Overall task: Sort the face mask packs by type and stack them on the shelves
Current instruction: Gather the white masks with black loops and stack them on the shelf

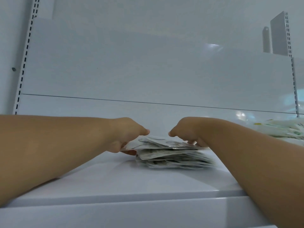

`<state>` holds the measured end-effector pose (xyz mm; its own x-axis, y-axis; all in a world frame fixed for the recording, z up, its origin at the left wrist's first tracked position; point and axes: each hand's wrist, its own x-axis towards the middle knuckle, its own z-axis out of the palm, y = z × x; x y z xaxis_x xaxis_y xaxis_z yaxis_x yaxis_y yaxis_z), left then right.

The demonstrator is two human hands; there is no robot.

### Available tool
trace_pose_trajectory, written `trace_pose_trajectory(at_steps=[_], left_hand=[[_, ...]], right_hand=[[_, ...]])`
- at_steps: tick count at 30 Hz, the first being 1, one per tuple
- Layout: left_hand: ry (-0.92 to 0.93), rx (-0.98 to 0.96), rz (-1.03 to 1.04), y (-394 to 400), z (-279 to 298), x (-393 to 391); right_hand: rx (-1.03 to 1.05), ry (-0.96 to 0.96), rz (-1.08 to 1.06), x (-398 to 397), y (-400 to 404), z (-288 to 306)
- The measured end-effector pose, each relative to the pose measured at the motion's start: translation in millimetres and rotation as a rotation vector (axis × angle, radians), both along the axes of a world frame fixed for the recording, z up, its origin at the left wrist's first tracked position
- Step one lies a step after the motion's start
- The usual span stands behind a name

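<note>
Two bare forearms take up most of the lower frame, reaching in from either side over a glossy white shelf [102, 180] that looks like smooth painted metal with a rounded front lip. Behind it is a plain white back panel [131, 63] with a thin horizontal seam, and slotted uprights run up both edges, the left upright [24, 63] being the clearer one. Up in the top right corner a couple of white bracket pieces [278, 33] stick out.

Between the hands sits a stack of face mask packs [174, 157], flat crinkly foil-ish sachets, pale with grey-green print, fanned a bit unevenly and lying straight on the shelf around the middle. The left hand [130, 137] is turned knuckles-up, thumb on top and fingers curled under the left edge of the top few packs, so it's pinching them. The right hand [189, 134] mirrors it, fingers curled down onto the right edge of those same top packs; the fingertips are mostly hidden by the wrist.

Over at the far right edge there's a second pile of packs [286, 129], white with green and yellow print, well apart from the first and a bit blurry.
</note>
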<state>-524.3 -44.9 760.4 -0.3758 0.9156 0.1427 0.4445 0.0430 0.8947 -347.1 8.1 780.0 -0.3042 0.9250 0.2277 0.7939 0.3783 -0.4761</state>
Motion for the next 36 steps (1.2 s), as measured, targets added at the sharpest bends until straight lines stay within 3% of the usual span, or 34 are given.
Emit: trace_pose_trajectory(at_steps=[4, 7, 11, 14, 22, 25, 28, 36], left_hand=[[-0.029, 0.014, -0.003, 1, -1, 0], [-0.019, 0.033, 0.022, 4, 0, -4], [-0.051, -0.013, 0.01, -3, 1, -2], [-0.074, -0.004, -0.027, -6, -1, 4], [-0.086, 0.119, 0.057, -1, 1, -2], [-0.082, 0.062, 0.061, -4, 4, -4], [-0.058, 0.055, 0.043, -6, 2, 1], [0.018, 0.072, 0.073, -6, 3, 2]], right_hand=[[-0.165, 0.331, 0.02, -4, 9, 1], [-0.207, 0.457, 0.097, -4, 10, 1], [-0.099, 0.334, 0.016, -2, 8, 0], [-0.153, 0.296, 0.043, -6, 0, -1], [-0.262, 0.642, 0.221, -13, -3, 1], [-0.16, 0.566, 0.11, -10, 3, -2], [-0.199, 0.467, 0.096, -11, 2, -5], [-0.356, 0.756, 0.282, -11, -2, -1]])
